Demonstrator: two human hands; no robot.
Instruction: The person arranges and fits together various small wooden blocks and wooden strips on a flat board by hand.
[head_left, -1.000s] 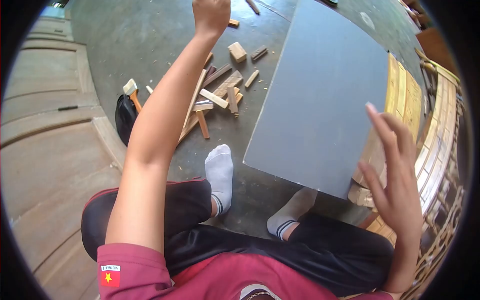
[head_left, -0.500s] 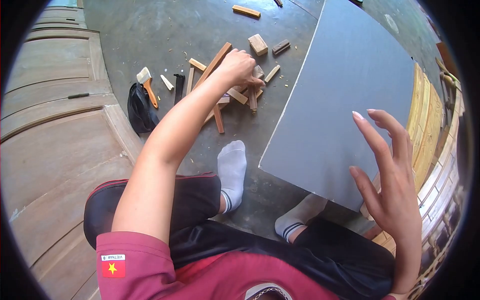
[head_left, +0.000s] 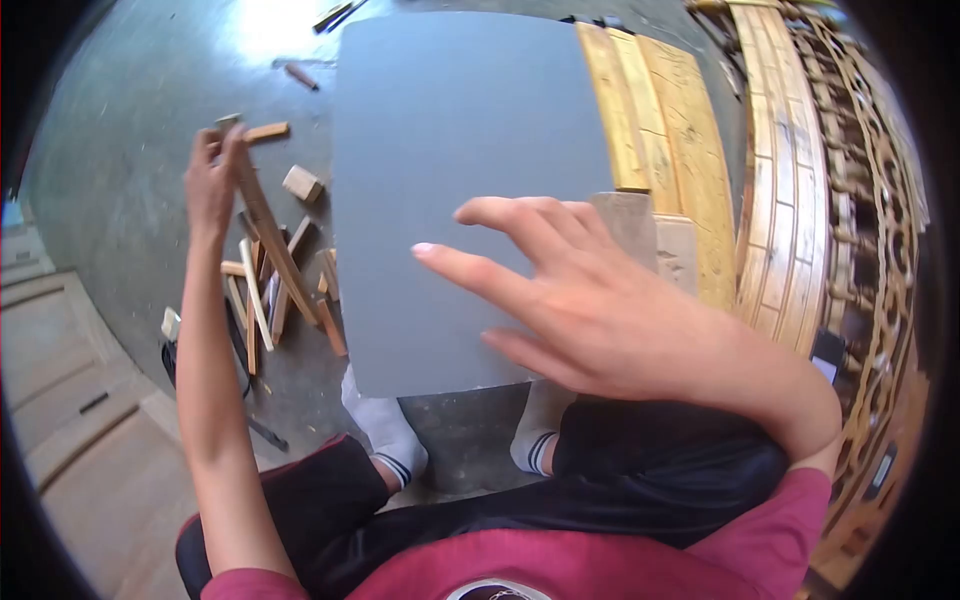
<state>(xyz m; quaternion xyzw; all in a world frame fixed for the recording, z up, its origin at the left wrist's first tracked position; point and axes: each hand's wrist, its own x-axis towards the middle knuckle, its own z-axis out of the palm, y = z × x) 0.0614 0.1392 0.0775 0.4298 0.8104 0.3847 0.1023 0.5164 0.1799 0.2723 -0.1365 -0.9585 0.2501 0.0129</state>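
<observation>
My left hand [head_left: 212,185] reaches out over the floor at the left. Its fingers are closed around the upper end of a long brown wooden strip [head_left: 275,235], which slants down over a heap of wood offcuts [head_left: 262,300]. Above the grey board [head_left: 440,120] hovers my right hand [head_left: 575,300], fingers spread and holding nothing. A small wood block [head_left: 302,183] lies on the floor between my left hand and the board.
Yellowish planks [head_left: 690,150] lie along the board's right side, with pale wood pieces [head_left: 675,250] near my right wrist. Carved wooden furniture [head_left: 790,180] stands farther right. Panelled wood [head_left: 90,400] lies at lower left. My socked feet [head_left: 380,425] are by the board's near edge.
The view has swung right, bringing the board to the middle. My left hand has come off the heap with the strip's end raised. My right hand has moved in over the board.
</observation>
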